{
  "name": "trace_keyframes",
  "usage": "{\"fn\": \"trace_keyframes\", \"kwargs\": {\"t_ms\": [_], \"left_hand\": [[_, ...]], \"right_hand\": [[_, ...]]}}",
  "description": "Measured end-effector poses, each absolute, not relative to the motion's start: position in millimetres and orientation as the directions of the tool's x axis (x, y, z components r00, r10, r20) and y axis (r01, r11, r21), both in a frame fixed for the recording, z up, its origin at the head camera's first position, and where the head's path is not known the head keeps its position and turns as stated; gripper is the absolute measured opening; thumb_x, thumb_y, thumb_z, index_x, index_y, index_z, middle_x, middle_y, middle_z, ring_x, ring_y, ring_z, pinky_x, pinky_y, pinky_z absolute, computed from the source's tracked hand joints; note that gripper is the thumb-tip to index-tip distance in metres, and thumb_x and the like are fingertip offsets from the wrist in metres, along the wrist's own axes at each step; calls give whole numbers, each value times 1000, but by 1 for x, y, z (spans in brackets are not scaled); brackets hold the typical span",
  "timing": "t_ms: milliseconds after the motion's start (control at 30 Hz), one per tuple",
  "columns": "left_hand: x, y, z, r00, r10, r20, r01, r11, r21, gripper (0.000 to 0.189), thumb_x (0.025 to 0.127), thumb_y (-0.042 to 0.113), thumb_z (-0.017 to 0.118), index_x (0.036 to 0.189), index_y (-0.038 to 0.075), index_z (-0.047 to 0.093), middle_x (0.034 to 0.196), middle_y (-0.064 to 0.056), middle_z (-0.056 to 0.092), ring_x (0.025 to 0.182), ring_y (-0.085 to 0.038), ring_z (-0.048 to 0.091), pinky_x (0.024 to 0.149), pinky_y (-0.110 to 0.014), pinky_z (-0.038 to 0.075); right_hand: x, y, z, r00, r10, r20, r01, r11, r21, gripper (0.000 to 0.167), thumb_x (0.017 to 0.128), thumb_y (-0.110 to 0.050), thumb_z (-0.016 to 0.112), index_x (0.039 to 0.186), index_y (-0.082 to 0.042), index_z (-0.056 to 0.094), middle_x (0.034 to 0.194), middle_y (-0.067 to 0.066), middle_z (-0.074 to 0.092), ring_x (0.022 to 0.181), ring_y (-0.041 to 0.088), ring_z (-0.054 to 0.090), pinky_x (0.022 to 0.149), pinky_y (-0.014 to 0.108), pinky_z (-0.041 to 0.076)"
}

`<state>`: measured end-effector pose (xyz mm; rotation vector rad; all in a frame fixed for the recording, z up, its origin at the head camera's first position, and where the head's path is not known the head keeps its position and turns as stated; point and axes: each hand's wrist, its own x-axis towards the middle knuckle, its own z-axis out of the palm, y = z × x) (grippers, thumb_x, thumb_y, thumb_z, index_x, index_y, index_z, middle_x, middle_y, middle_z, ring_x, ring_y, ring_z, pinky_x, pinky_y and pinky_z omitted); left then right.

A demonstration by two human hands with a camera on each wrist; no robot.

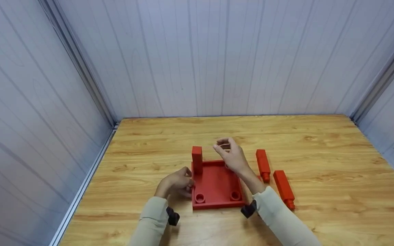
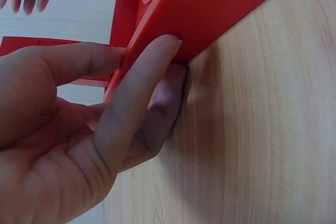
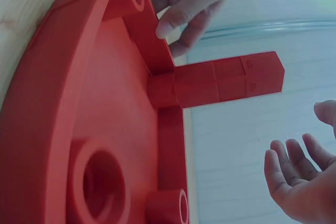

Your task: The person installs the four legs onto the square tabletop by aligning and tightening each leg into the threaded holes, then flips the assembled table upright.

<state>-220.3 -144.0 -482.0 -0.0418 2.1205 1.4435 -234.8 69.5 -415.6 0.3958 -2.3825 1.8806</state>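
Observation:
A shallow red square tray [image 1: 216,184] with raised walls and round corner sockets lies on the table. A square red leg [image 1: 197,160] stands upright in its far left corner; the right wrist view shows this leg [image 3: 226,81] from the side. My left hand [image 1: 178,182] grips the tray's left wall, its fingers against the wall's outer side and low edge in the left wrist view. Above the tray's far right part, my right hand [image 1: 233,157] holds nothing, its fingers loosely bent and apart from the leg. It partly hides the far right socket.
Two loose red legs [image 1: 263,165] [image 1: 284,189] with round stub ends lie to the right of the tray. Some red shows beside my right forearm, mostly covered by it. Pale panel walls [image 1: 204,58] enclose the wooden table [image 1: 337,171] at the back and sides.

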Motion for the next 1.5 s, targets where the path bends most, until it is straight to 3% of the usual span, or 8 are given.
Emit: {"fn": "trace_keyframes", "kwargs": {"t_ms": [367, 1000, 1233, 1500], "left_hand": [[-221, -143, -483, -838, 301, -455, -318, 408, 856, 31, 88, 0, 49, 116, -1, 37, 80, -10, 51, 67, -18, 52, 62, -34, 60], [-222, -143, -484, -836, 309, -453, -329, 378, 866, 32, 85, -2, 51, 113, 0, 36, 74, -7, 47, 65, -17, 50, 62, -33, 60], [-220, -144, -483, -832, 290, -472, -349, 387, 853, 33, 87, -2, 49, 117, 0, 36, 79, -9, 49, 67, -17, 50, 61, -33, 60], [-219, -145, -483, -831, 287, -477, -358, 381, 852, 35, 88, -1, 49, 120, -1, 36, 82, -10, 49, 68, -19, 51, 58, -32, 59]], "right_hand": [[-249, 95, -443, -973, -110, 202, -222, 220, -950, 28, 92, -22, 63, 115, -6, 57, 115, 13, 59, 106, 28, 56, 95, 40, 49], [-235, 145, -442, -978, -39, 205, -208, 245, -947, 31, 92, -23, 64, 116, -6, 55, 118, 15, 56, 105, 23, 57, 88, 23, 49], [-230, 152, -443, -989, -28, 148, -150, 242, -959, 30, 94, -15, 61, 120, -2, 52, 121, 20, 54, 109, 28, 55, 96, 31, 41], [-226, 163, -452, -988, -18, 151, -150, 273, -950, 34, 92, -24, 64, 119, -6, 54, 119, 13, 56, 103, 18, 57, 86, 21, 49]]}}
